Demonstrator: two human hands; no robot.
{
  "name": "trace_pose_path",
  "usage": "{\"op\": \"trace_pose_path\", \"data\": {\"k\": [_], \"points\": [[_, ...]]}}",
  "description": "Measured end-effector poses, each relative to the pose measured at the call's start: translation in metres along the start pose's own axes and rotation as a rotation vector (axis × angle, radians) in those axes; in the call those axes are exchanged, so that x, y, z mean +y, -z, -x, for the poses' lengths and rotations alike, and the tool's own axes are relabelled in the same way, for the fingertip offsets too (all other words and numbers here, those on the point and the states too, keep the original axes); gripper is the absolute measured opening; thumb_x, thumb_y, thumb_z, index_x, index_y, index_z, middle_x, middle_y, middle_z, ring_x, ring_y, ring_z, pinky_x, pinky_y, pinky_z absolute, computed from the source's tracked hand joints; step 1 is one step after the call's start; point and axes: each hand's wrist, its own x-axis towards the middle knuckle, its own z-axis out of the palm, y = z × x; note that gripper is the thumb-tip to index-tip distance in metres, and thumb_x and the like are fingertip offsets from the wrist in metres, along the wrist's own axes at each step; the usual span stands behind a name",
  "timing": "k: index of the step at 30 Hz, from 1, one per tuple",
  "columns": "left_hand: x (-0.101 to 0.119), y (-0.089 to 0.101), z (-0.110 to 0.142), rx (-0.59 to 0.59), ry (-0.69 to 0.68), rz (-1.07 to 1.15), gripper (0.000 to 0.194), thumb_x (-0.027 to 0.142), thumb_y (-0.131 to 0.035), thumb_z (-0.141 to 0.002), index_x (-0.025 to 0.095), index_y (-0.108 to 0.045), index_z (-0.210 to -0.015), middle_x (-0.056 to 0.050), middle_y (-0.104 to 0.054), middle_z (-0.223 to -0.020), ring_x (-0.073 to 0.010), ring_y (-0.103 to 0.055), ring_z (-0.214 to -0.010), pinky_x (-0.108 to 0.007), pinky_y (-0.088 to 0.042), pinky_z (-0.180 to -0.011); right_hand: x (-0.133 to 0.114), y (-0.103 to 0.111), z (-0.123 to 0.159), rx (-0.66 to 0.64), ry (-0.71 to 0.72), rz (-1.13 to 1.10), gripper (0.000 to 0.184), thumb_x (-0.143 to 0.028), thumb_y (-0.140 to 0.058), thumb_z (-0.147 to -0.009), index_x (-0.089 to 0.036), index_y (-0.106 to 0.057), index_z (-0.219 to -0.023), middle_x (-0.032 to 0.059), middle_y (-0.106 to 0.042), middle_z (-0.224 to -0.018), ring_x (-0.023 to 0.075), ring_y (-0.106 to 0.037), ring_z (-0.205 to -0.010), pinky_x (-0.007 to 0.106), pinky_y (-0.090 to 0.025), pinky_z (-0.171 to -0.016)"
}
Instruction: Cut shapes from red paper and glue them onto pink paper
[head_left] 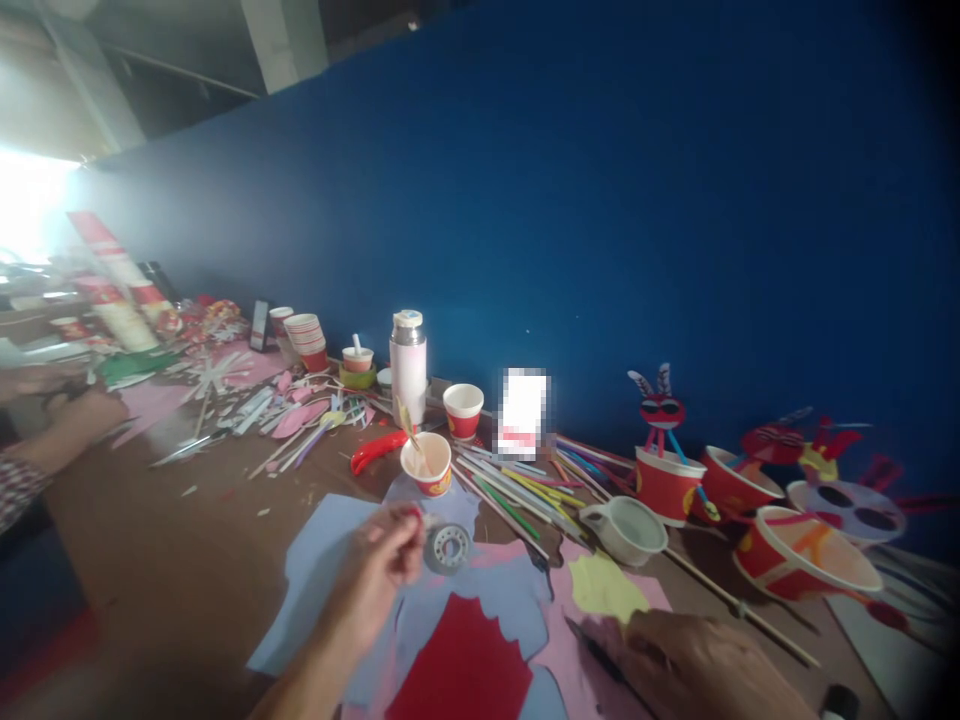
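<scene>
My left hand (386, 550) is closed in a pinch above the blue paper, and a small red piece (415, 514) shows at its fingertips. Just right of those fingers is a grey tape roll (450, 547). Curled at the lower right, my right hand (705, 655) is blurred, with a dark slim pointed tool (596, 650) at its fingers; the grip is partly hidden. Between the hands a red paper sheet (465, 665) overlies blue paper (319, 560) and pink paper (566, 665). A yellow paper scrap (606, 588) touches the area by my right hand.
Beyond my hands stand a paper cup with sticks (427, 465), another red cup (463, 412), a thermos (409, 375) and a blurred phone (523, 412). Coloured sticks (517, 490) lie near a pale cup (626, 530). Decorated cups (670, 487) stand right. Another person's arm (71, 430) is left.
</scene>
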Motion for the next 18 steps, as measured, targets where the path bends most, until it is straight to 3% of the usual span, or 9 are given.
{"op": "trace_pose_path", "data": {"k": [4,6,9,13,18], "points": [[0.032,0.032,-0.005,0.085,-0.158,0.12,0.014,0.021,-0.07,-0.066,0.019,-0.058,-0.073,0.009,-0.048,-0.051,-0.0025,-0.035,-0.041,-0.015,-0.031,-0.043,-0.043,0.013,-0.029,0.108,0.199,-0.028,0.025,-0.026,-0.049,-0.089,-0.024,-0.063,-0.069,-0.0016,-0.07,-0.067,0.0168,-0.067,-0.064,0.024,-0.041,-0.056],[0.036,0.043,-0.002,0.091,-0.127,0.147,0.012,0.019,-0.069,-0.066,0.017,-0.058,-0.071,0.007,-0.049,-0.052,-0.003,-0.035,-0.041,-0.016,-0.031,-0.041,-0.077,0.015,-0.051,0.163,0.391,-0.02,0.013,-0.018,-0.055,-0.085,-0.023,-0.063,-0.077,-0.0003,-0.07,-0.076,0.0177,-0.066,-0.07,0.025,-0.043,-0.061],[0.028,0.048,0.005,0.102,-0.048,0.177,0.015,0.019,-0.07,-0.065,0.017,-0.056,-0.07,0.006,-0.051,-0.053,-0.0036,-0.036,-0.04,-0.016,-0.031,-0.04,-0.132,0.007,-0.086,0.217,0.546,0.07,0.007,-0.016,-0.056,-0.085,-0.02,-0.062,-0.083,0.0049,-0.069,-0.084,0.0208,-0.062,-0.076,0.029,-0.045,-0.065],[0.017,0.047,0.01,0.13,-0.014,0.187,0.022,0.02,-0.071,-0.061,0.017,-0.05,-0.065,0.006,-0.051,-0.052,-0.0037,-0.034,-0.039,-0.017,-0.03,-0.039,-0.183,-0.016,-0.124,0.236,0.542,0.1,0.011,-0.009,-0.053,-0.084,-0.013,-0.059,-0.092,0.0103,-0.066,-0.088,0.0241,-0.059,-0.081,0.032,-0.046,-0.061],[0.01,0.055,0.004,0.113,-0.015,0.14,0.018,0.021,-0.069,-0.064,0.018,-0.052,-0.07,0.008,-0.049,-0.048,-0.0033,-0.033,-0.037,-0.017,-0.026,-0.038,-0.202,-0.035,-0.145,0.262,0.483,0.113,0.015,-0.004,-0.051,-0.082,-0.01,-0.059,-0.093,0.0125,-0.064,-0.085,0.0265,-0.059,-0.082,0.033,-0.047,-0.061]]}}
